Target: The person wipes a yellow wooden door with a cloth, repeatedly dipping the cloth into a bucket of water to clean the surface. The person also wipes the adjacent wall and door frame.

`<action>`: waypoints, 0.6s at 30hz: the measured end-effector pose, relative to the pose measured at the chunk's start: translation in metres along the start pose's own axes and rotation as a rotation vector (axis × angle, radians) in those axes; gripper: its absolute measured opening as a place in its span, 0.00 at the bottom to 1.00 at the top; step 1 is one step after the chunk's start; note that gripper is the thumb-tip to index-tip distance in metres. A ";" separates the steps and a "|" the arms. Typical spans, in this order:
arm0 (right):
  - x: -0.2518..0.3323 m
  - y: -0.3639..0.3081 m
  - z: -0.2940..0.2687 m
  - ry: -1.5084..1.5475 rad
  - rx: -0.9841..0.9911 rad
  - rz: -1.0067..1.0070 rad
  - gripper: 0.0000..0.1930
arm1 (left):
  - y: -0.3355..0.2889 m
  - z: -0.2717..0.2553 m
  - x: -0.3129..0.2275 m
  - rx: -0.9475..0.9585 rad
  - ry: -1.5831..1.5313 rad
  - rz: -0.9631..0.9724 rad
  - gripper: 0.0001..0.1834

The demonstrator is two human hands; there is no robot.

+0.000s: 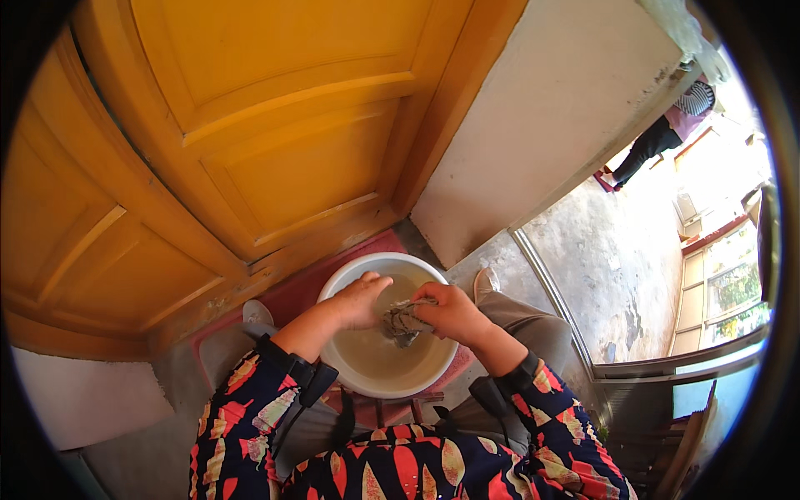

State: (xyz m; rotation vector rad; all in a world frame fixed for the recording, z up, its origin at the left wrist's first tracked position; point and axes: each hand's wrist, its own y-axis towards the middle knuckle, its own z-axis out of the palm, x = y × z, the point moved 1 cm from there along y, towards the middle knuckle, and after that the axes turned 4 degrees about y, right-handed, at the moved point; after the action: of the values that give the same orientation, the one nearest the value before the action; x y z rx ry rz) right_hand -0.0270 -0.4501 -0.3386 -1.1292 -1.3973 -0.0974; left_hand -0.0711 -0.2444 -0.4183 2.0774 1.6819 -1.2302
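A white round basin point(333, 364) of cloudy water stands on the floor between my legs. Over the water, my right hand point(450, 310) is closed around a wet, bunched grey cloth point(406, 323) that hangs down to the water. My left hand point(360, 302) is above the basin's left side, just beside the cloth, its fingers loosely stretched and nothing seen in them. Part of its palm side is hidden from view.
A reddish mat point(292, 287) lies under the basin. An orange panelled wooden door point(308, 167) rises ahead and left, with a pale wall point(533, 117) beside it. At the right, past a metal door track point(550, 287), a person point(658, 142) is on the concrete floor outside.
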 end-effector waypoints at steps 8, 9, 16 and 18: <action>0.035 -0.055 -0.019 0.460 -0.172 -0.198 0.09 | 0.010 0.026 -0.015 -0.168 -0.447 0.173 0.34; 0.024 -0.052 -0.021 0.493 -0.174 -0.285 0.08 | 0.011 0.026 -0.015 -0.202 -0.562 0.135 0.29; -0.089 0.009 -0.001 0.660 -0.239 0.188 0.20 | 0.014 0.026 -0.021 -0.338 -1.047 0.007 0.22; -0.108 0.021 0.011 0.869 -0.128 0.338 0.25 | 0.012 0.029 -0.031 -0.320 -1.110 -0.002 0.22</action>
State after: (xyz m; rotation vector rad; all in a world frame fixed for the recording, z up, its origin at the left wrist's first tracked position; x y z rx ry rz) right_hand -0.0488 -0.4912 -0.4391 -1.2027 -0.4291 -0.3883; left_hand -0.0744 -0.2885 -0.4196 0.8624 1.1867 -1.5346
